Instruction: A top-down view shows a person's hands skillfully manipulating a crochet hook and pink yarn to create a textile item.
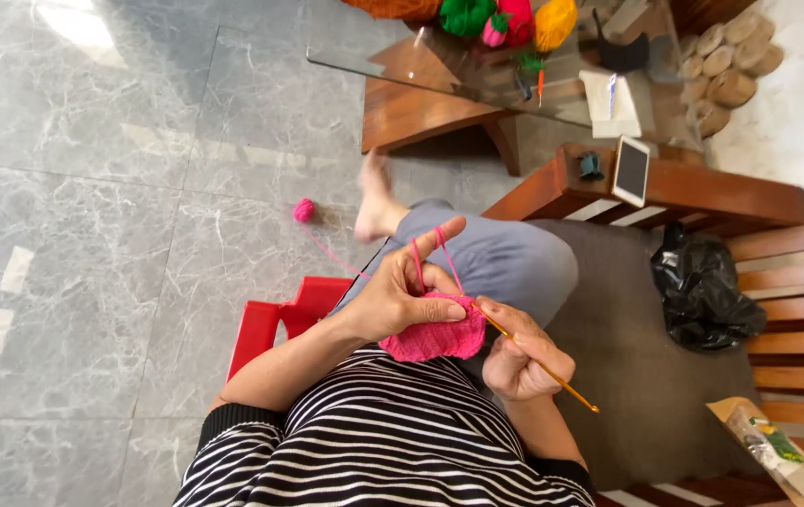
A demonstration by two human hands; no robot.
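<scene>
Two hands work at the middle of the view, above a striped lap. The left hand (400,299) is curled around a pink crochet piece (435,333), thumb pressing its top edge, forefinger raised toward 1 o'clock with the pink yarn strand (418,263) looped over it. The right hand (517,357), at 4 o'clock from the piece, is closed in a pencil-like pinch on a golden crochet hook (552,374), whose tip meets the fabric's upper right edge.

The piece looks soft, light and floppy, likely to stretch or unravel if tugged; I judge it best held near the working edge, as it is now. The hook looks thin, stiff and smooth, so a firm pinch at mid-shaft suits it.

The strand runs toward 10 o'clock to a small pink yarn ball (303,209) on the marble floor. A phone (631,170) lies on the wooden armrest at 1 o'clock; coloured yarn balls (505,19) sit on the glass bench at 12 o'clock.
</scene>
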